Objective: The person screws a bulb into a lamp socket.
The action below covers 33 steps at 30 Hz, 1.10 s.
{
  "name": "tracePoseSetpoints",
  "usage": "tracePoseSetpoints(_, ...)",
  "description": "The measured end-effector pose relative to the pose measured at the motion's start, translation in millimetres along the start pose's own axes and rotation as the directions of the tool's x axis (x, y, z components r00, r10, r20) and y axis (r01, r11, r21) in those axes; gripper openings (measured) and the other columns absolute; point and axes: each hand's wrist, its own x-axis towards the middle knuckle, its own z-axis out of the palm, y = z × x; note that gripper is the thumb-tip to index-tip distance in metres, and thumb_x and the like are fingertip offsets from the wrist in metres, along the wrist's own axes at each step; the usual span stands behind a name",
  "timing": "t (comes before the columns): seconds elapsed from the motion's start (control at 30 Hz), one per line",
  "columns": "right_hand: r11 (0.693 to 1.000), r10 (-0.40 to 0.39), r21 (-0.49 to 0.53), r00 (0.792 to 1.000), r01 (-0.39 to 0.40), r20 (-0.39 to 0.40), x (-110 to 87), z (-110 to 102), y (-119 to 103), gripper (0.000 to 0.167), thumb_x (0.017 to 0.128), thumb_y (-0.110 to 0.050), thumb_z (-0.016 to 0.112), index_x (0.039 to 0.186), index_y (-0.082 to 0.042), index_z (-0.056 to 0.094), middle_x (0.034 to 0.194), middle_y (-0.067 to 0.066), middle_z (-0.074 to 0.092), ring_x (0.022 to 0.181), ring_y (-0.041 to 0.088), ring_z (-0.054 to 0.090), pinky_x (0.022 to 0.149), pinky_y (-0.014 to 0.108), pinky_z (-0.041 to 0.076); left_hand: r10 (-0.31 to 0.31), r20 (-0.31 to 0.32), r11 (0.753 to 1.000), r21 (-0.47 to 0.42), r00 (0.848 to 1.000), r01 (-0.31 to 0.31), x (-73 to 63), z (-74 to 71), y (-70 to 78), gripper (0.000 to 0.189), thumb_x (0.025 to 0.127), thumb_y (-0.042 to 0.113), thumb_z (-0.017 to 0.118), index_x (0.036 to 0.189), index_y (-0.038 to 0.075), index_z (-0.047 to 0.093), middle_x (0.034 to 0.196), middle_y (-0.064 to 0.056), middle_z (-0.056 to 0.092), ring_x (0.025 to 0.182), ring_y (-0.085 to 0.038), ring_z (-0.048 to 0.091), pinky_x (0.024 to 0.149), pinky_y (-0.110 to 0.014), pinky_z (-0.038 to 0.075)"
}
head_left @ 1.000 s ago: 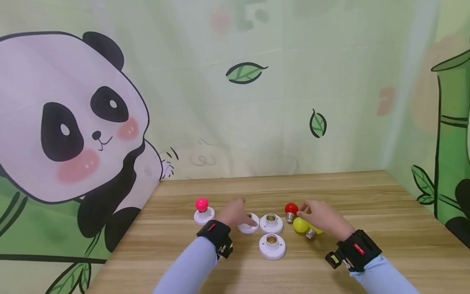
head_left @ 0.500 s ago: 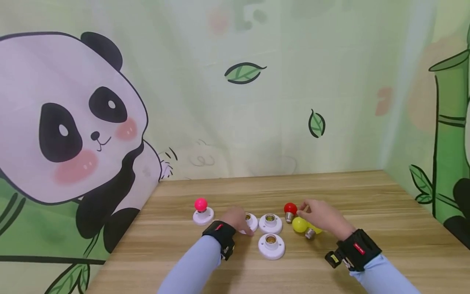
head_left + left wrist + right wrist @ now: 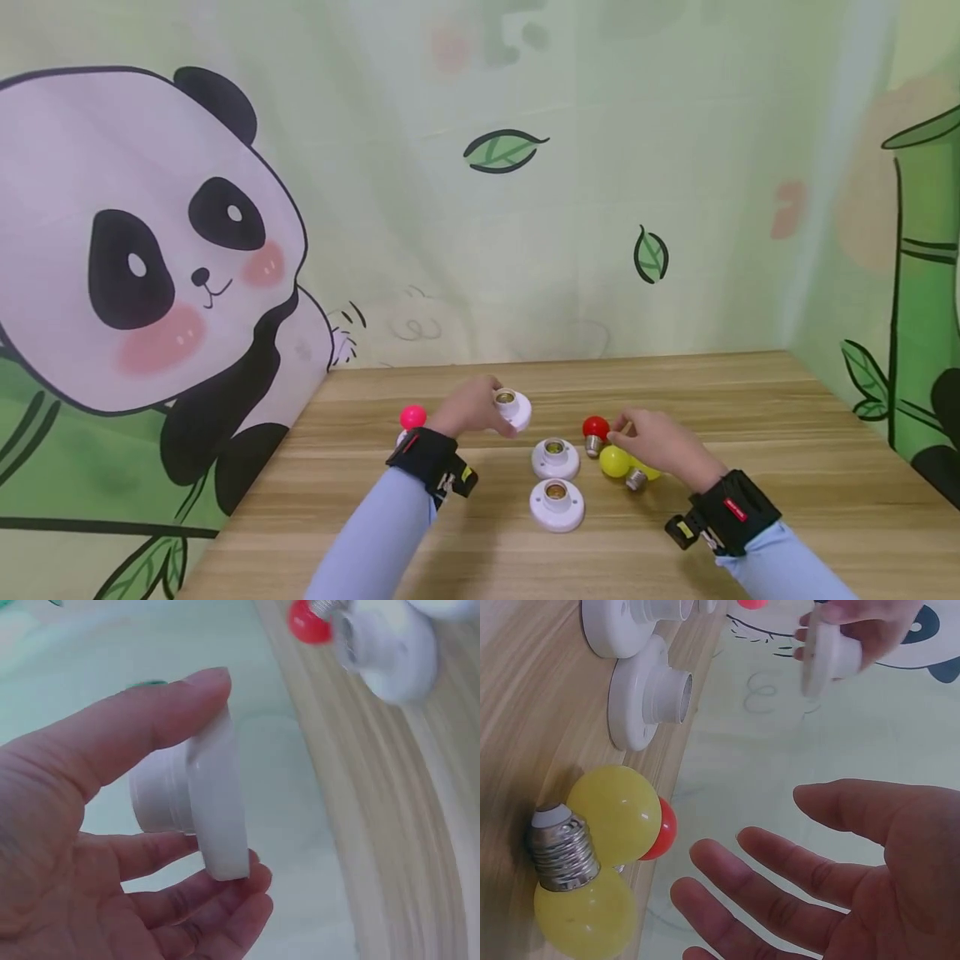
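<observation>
My left hand point(image 3: 471, 407) grips a round white bulb socket point(image 3: 513, 410) by its base. In the left wrist view the thumb lies on one edge of the socket point(image 3: 217, 795) and fingers on the opposite one. It is lifted above the wooden table, as the right wrist view shows. My right hand point(image 3: 663, 437) hovers beside a red bulb point(image 3: 596, 428) and two yellow bulbs point(image 3: 615, 814), its fingers loosely spread around nothing. A metal screw cap point(image 3: 562, 851) points up from the nearer yellow bulb point(image 3: 585, 915).
Two more white sockets stand on the table, a rear one point(image 3: 555, 459) and a front one point(image 3: 557, 505). At the left a pink bulb point(image 3: 412, 417) rises from another socket, mostly hidden by my left wrist. A panda-print cloth point(image 3: 570, 208) hangs behind the table.
My left hand has taken hold of the left socket and raised it off the table, up and away from the others. My right hand has stayed by the bulbs.
</observation>
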Motion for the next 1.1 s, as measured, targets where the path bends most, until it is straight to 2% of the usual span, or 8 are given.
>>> tracePoseSetpoints(0.13,1.0,-0.011,-0.003,1.0,0.011,0.001,0.1,-1,0,0.025,0.095,-0.026,0.06,0.11,-0.006,0.063,0.096,0.01,0.065,0.075,0.019,0.055,0.062,0.03,0.048,0.058,-0.025,0.998,-0.002,0.998,-0.059,-12.6,-1.2,11.4,0.068,0.064,0.023,0.09,0.12,0.0,0.059,0.102,-0.007,0.065,0.086,-0.02,0.059,0.076,-0.034,0.05)
tracePoseSetpoints(0.33,1.0,-0.02,-0.002,1.0,0.02,0.004,-1.6,-3,-1,0.027,0.095,-0.028,0.06,0.11,-0.006,0.063,0.096,0.009,0.065,0.075,0.018,0.055,0.061,0.03,0.047,0.14,0.004,0.99,0.019,0.99,-0.14,-26.2,21.1,8.8,0.064,0.062,0.022,0.09,0.115,0.002,0.061,0.101,-0.005,0.065,0.086,-0.017,0.058,0.077,-0.031,0.05)
tracePoseSetpoints(0.5,1.0,-0.019,-0.001,1.0,0.019,0.001,-1.6,-2,1,0.025,0.095,-0.027,0.06,0.109,-0.006,0.063,0.094,0.009,0.065,0.075,0.018,0.055,0.061,0.029,0.047,0.118,0.046,0.993,0.018,0.992,-0.119,-27.9,35.5,3.3,0.065,0.06,0.023,0.091,0.114,0.003,0.061,0.097,-0.002,0.065,0.085,-0.016,0.058,0.078,-0.031,0.049)
tracePoseSetpoints(0.7,1.0,-0.025,-0.01,1.0,0.024,-0.008,-0.6,-4,3,0.023,0.094,-0.022,0.061,0.108,-0.005,0.063,0.096,0.011,0.066,0.078,0.019,0.058,0.064,0.032,0.05,0.094,0.056,0.995,0.035,0.994,-0.096,-31.4,36.7,2.3,0.076,0.059,0.026,0.092,0.122,-0.001,0.058,0.109,-0.01,0.067,0.095,-0.021,0.062,0.086,-0.037,0.05)
tracePoseSetpoints(0.87,0.994,-0.007,-0.112,0.991,-0.007,-0.13,1.2,-4,11,0.022,0.093,-0.016,0.06,0.108,-0.001,0.062,0.094,0.013,0.066,0.07,0.019,0.057,0.055,0.03,0.047,0.084,0.055,0.996,0.014,0.995,-0.085,-32.5,36.2,2.0,0.079,0.059,0.025,0.091,0.125,-0.001,0.057,0.112,-0.011,0.066,0.098,-0.022,0.061,0.088,-0.038,0.05)
tracePoseSetpoints(0.97,0.978,0.022,-0.201,0.979,-0.063,-0.202,0.4,0,18,0.019,0.092,-0.017,0.059,0.098,0.0,0.064,0.08,0.01,0.063,0.059,0.017,0.051,0.046,0.027,0.039,0.087,0.051,0.996,0.004,0.995,-0.087,-32.8,35.9,1.5,0.077,0.059,0.025,0.091,0.124,-0.002,0.058,0.11,-0.01,0.066,0.096,-0.021,0.061,0.087,-0.038,0.05)
tracePoseSetpoints(1.03,0.968,0.048,-0.233,0.982,-0.091,-0.184,-1.3,4,22,0.023,0.091,-0.021,0.061,0.095,0.001,0.065,0.074,0.008,0.059,0.056,0.017,0.049,0.045,0.027,0.035,0.092,0.047,0.996,0.009,0.995,-0.093,-32.3,36.7,0.3,0.074,0.059,0.025,0.091,0.121,-0.001,0.06,0.105,-0.008,0.067,0.092,-0.019,0.06,0.084,-0.036,0.05)
tracePoseSetpoints(1.1,0.964,0.064,-0.248,0.991,-0.092,-0.12,-2.8,7,26,0.029,0.09,-0.026,0.062,0.097,0.002,0.066,0.074,0.007,0.058,0.057,0.017,0.049,0.047,0.028,0.035,0.095,0.046,0.995,0.02,0.994,-0.096,-31.8,38.1,-1.3,0.069,0.059,0.025,0.092,0.116,0.001,0.061,0.099,-0.004,0.066,0.087,-0.017,0.059,0.081,-0.034,0.05)
